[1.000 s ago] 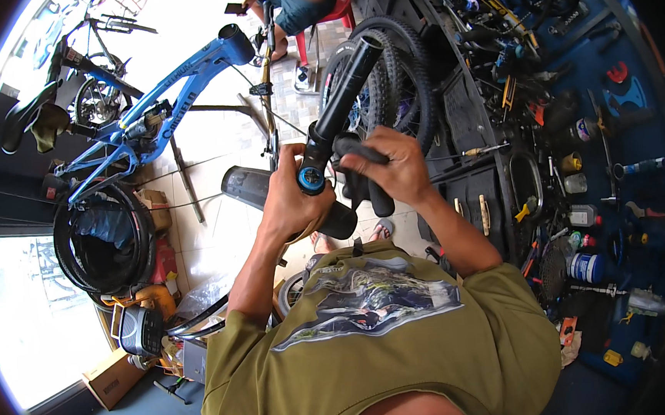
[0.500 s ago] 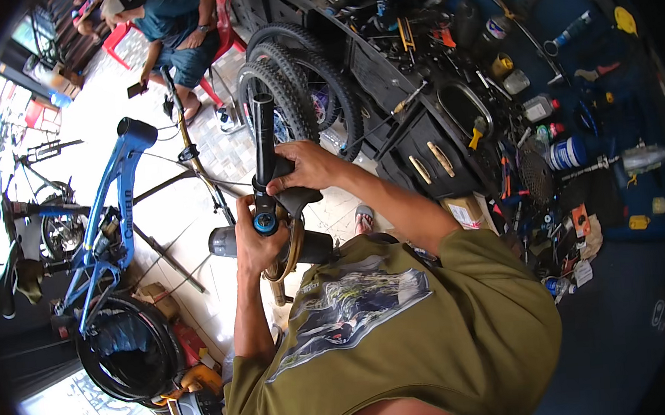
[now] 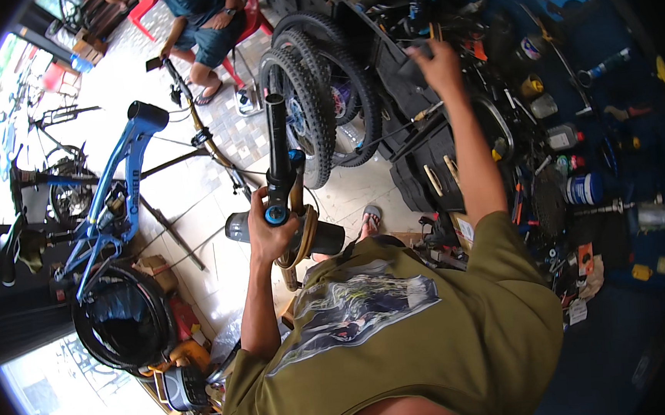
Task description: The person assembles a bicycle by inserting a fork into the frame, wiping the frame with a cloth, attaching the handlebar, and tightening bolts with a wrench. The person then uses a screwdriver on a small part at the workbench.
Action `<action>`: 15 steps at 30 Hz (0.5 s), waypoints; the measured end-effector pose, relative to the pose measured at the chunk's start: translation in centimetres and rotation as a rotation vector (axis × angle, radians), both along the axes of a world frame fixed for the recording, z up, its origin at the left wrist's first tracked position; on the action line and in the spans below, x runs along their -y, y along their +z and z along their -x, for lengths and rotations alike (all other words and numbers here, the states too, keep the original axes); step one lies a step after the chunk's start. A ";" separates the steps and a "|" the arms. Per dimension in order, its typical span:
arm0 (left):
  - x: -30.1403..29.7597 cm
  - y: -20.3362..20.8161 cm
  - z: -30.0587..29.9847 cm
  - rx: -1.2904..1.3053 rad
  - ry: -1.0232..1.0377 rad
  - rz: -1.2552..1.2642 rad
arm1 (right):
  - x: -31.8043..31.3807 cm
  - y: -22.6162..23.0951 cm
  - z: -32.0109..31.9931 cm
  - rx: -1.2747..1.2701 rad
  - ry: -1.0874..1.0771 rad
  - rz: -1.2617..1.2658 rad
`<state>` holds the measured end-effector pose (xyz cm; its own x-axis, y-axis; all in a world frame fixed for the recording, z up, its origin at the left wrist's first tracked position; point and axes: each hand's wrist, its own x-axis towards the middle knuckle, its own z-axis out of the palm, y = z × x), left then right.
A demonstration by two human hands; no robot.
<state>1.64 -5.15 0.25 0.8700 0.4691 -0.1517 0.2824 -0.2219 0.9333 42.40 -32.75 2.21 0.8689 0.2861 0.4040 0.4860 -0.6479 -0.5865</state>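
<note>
My left hand [image 3: 270,236] is closed around the crown of a bicycle suspension fork [image 3: 277,138], just below its black steerer tube. A round blue cap on the fork shows beside my thumb. My right hand [image 3: 440,69] is stretched out over the cluttered workbench [image 3: 410,109] at the right. By its fingertips is a dark, soft-looking piece [image 3: 413,69], blurred, its kind unclear; the fingers appear bent around it. Behind the fork's crown, a brown curved part [image 3: 308,236] and a wide dark cylinder [image 3: 327,239] partly show.
A blue bicycle frame [image 3: 126,172] stands at the left, above a loose black wheel [image 3: 87,332]. Several knobbly tyred wheels [image 3: 307,124] lean by the workbench. Farther off, a person [image 3: 215,19] sits on a red chair [image 3: 256,24]. Tools and bottles crowd the right side.
My right hand has left the fork and moved right and away, over the workbench, with the dark piece. My left hand still holds the fork. The view has shifted slightly.
</note>
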 end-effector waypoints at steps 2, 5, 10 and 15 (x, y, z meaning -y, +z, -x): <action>0.2 0.0 -1.1 -0.048 -0.005 -0.011 | 4.9 -3.1 -5.8 0.205 -0.096 0.058; 0.1 -1.6 -1.2 -0.059 0.011 -0.121 | 6.3 -6.2 -6.7 0.142 -0.178 0.174; 0.7 -2.0 0.8 -0.187 0.141 -0.125 | 3.6 -14.3 6.6 -0.942 0.321 -0.137; 0.2 -4.0 4.0 -0.280 0.239 -0.114 | 6.7 -30.1 10.7 -1.381 -0.185 -0.332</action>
